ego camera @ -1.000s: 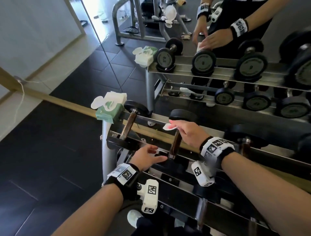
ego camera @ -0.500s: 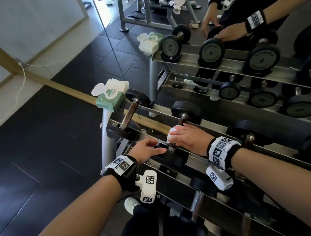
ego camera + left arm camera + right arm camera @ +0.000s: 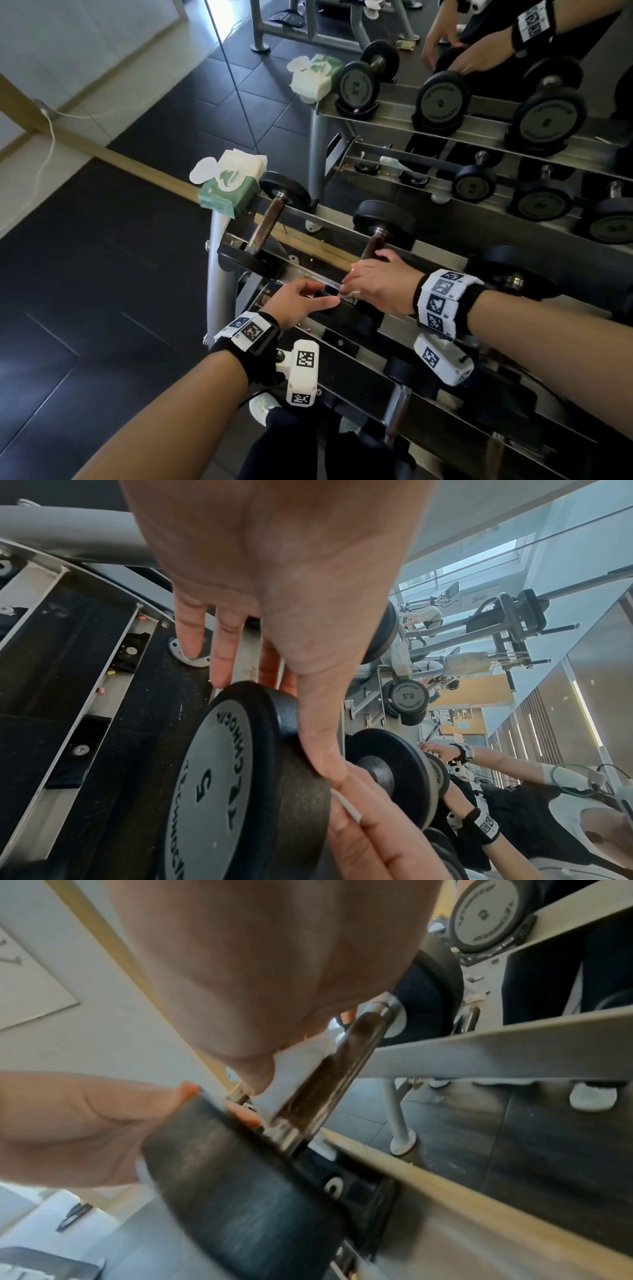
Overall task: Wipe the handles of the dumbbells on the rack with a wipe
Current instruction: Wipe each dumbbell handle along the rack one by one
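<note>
At the rack's (image 3: 442,346) front rail, the near end plate of the second dumbbell (image 3: 219,785) is steadied by the left hand (image 3: 301,301), fingers straight against it. Just behind, the wipe (image 3: 301,1056) is clamped round the handle (image 3: 342,1056) by the right hand (image 3: 380,284). The weight could be rolled in its cradle if the stroke drags, or the wipe bunched against the plate. Since a second ago, the right hand has been drawn down from the handle's far end. The wipe pack (image 3: 229,192) sits at the rack's far left corner.

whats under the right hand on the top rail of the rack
A white wipe pressed by the right hand against the brown metal handle of the second dumbbell. The hand covers most of the wipe and the handle's middle.
</note>
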### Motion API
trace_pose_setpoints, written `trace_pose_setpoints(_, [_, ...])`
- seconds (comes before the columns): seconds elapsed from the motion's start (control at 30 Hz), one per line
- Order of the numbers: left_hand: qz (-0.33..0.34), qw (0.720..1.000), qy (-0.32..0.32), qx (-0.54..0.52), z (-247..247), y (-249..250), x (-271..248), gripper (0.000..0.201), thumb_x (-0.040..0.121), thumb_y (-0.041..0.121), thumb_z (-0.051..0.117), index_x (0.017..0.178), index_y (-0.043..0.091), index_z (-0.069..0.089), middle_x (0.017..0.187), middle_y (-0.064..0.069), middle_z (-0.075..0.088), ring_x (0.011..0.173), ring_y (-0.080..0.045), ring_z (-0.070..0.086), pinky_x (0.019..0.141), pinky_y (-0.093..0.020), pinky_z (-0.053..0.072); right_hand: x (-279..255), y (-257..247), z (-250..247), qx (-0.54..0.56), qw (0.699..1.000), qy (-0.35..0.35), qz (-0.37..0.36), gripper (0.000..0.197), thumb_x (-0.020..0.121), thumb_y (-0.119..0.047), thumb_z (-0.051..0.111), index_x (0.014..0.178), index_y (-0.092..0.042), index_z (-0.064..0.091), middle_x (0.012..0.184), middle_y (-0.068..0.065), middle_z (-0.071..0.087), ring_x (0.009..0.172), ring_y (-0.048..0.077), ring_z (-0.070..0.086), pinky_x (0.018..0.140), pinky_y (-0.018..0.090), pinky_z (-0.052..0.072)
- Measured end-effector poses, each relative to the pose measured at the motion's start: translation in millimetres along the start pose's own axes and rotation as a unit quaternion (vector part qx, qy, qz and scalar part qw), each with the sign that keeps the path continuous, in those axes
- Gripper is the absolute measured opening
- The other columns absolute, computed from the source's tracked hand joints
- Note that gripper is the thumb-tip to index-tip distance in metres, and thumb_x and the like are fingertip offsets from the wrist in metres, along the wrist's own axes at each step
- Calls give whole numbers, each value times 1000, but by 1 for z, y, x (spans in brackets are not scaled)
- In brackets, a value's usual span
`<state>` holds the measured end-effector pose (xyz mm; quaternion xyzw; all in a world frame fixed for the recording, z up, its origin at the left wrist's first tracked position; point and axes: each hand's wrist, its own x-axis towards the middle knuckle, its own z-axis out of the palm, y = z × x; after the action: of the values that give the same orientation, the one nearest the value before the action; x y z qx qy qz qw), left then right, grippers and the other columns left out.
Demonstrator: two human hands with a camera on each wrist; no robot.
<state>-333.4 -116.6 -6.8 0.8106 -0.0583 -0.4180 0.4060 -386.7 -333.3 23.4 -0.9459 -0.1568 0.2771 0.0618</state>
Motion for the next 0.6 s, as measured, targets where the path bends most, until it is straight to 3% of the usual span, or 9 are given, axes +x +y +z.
trace_pose_setpoints(0.07, [-4,1000,-1,-2,1,0,-1,64,72,50,79,128,27,58,121,5,61,111,-12,58,103,-39,47,2,7,-12,-9,1000,-2,-1,39,99,-28,48,135,-43,52,142,-18,49,143,10,30,118,55,9])
trace_pose_setpoints(0.2, [-9,1000,1,1,1,1,-1,66,73,52,78,130,29,56,123,6,59,114,-14,56,104,-39,45,7,28,-26,-18,1000,0,16,47,99,-36,22,134,-37,52,140,-14,49,142,14,31,117,48,13])
trace_pose_setpoints(0.3, [-5,1000,4,-12,2,0,-1,72,70,52,80,133,27,53,127,5,58,116,-12,55,104,-35,44,13,24,-12,-70,997,13,17,35,103,-33,34,132,-37,51,139,-13,49,141,13,32,119,49,7])
trace_pose_setpoints(0.4, [-7,1000,3,-28,2,-1,0,76,68,52,81,133,27,52,128,6,58,116,-12,55,104,-35,45,17,16,-5,-136,990,-12,-36,45,94,-24,52,137,-38,48,140,-11,48,139,15,36,119,51,6])
trace_pose_setpoints(0.5, [-9,999,7,-33,2,-3,2,76,68,52,82,134,26,52,129,5,59,117,-12,55,104,-37,46,17,21,-24,-151,988,13,-31,35,92,-25,52,124,-37,57,128,-11,58,129,16,47,118,46,19])
trace_pose_setpoints(0.6, [-10,999,8,-32,2,-5,3,76,68,53,81,134,27,52,129,5,58,118,-13,55,104,-37,46,18,25,-34,-193,980,40,-10,22,96,-27,46,113,-29,60,116,-5,64,117,18,56,109,37,35])
